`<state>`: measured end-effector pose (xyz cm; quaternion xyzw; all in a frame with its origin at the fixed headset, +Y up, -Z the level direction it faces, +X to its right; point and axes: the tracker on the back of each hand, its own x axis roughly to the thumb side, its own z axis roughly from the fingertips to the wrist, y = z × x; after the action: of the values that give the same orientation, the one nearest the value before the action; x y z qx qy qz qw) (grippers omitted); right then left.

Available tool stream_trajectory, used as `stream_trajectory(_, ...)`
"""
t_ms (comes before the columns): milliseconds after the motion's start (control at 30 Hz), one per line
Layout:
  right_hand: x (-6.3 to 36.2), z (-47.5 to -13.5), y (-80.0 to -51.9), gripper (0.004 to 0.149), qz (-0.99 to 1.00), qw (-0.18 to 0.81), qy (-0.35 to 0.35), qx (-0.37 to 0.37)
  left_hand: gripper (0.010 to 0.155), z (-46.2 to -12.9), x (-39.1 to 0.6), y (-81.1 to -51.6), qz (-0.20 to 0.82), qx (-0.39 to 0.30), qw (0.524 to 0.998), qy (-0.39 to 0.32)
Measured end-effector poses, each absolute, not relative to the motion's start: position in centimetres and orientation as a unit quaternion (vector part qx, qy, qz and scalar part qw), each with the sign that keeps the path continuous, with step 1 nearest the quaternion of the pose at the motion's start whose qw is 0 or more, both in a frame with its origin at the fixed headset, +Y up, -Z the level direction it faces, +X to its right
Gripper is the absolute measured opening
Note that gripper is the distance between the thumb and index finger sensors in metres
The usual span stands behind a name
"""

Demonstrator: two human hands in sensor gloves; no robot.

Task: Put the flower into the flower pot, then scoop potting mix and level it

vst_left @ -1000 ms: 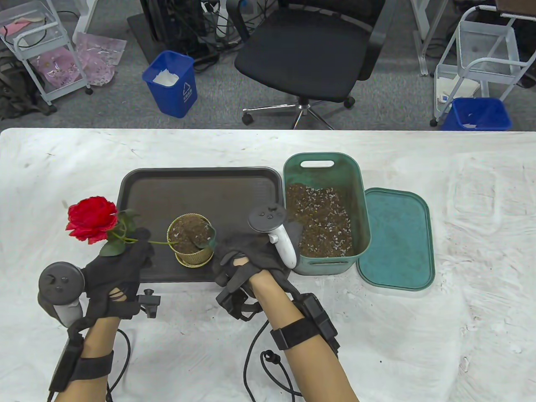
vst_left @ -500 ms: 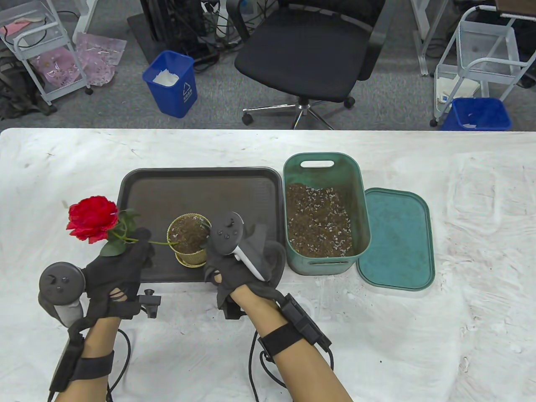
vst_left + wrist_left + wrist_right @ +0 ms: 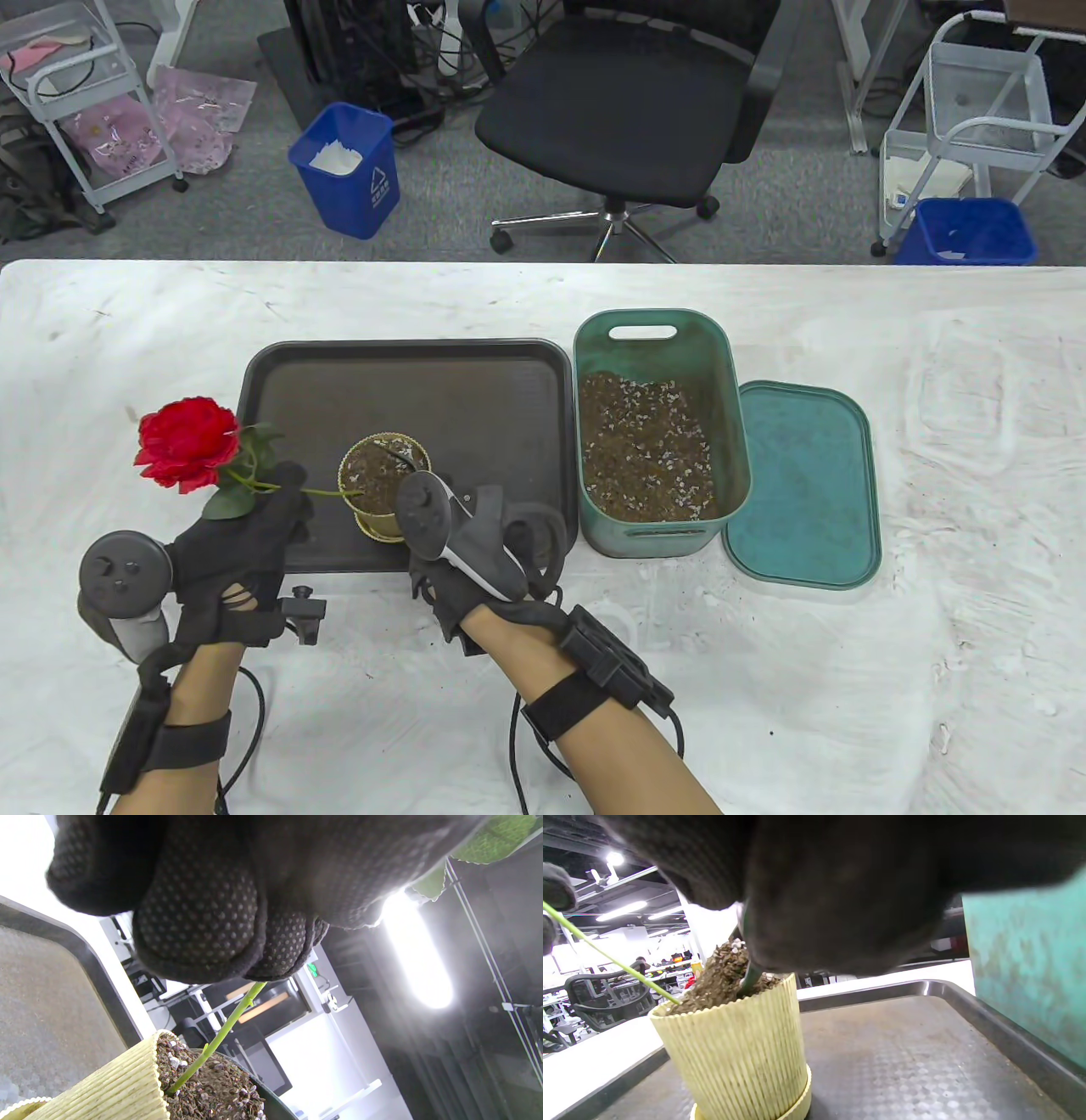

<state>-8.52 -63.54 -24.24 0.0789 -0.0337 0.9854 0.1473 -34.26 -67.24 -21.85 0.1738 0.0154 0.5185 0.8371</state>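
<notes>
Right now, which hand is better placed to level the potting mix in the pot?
Probably the right hand: it holds a scoop in the mix of the flower pot. The left hand grips the flower stem.

an office: swivel chair (image 3: 624,102), carpet, wire carts (image 3: 976,110)

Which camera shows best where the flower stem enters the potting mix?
The left wrist view: the stem runs from the left hand into the mix inside the flower pot. The table view shows it small; the right wrist view shows only a thin length.
</notes>
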Motion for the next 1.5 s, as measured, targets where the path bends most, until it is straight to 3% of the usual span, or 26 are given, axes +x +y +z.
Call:
stream_trajectory(500,-9.7,-22.8,-63.4,0.05,0.985,0.045,-0.118,0.122,0.043,-21.8,-34.2,-67.2,0.518,0.173,0.837,0.014)
stream_trajectory(967,-8.8,-22.5,-63.2,0.052,0.976,0.008,-0.175,0.132,0.043,-21.8,-34.2,-67.2,0.519,0.173,0.837,0.014)
stream_trajectory(1267,-4.7,-22.3,-60.4,0.052,0.981,0.092,-0.142,0.093,0.043,-21.8,-34.2,-67.2,0.515,0.175,0.839,0.012)
stream_trajectory(1500,1.3,-23.6,-57.4,0.052,0.983,0.13,-0.13,0.008,0.043,-21.8,-34.2,-67.2,0.512,0.176,0.841,0.01)
